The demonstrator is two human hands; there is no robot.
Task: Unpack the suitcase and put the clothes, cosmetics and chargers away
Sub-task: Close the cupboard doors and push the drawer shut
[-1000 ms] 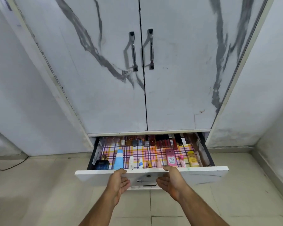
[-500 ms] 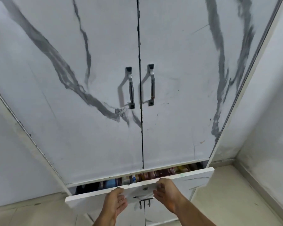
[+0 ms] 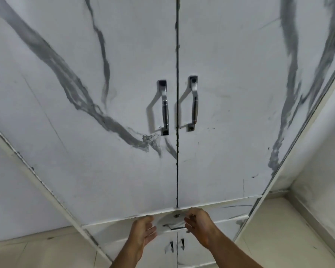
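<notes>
Marble-veined wardrobe [image 3: 104,171] on pale tiled floor [image 3: 37,252]

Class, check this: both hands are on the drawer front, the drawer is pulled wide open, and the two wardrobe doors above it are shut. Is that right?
One error: in the head view the drawer is pushed shut, not wide open. The left hand and right hand are at its front, and both doors above are shut.

Both open hands [image 3: 169,229] against shut drawer [image 3: 230,211]

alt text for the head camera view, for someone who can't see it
Two bare hands, left hand and right hand, rest against a shut white drawer front at a marble-patterned wardrobe. Above, its double doors are closed, with two metal handles at centre.
</notes>
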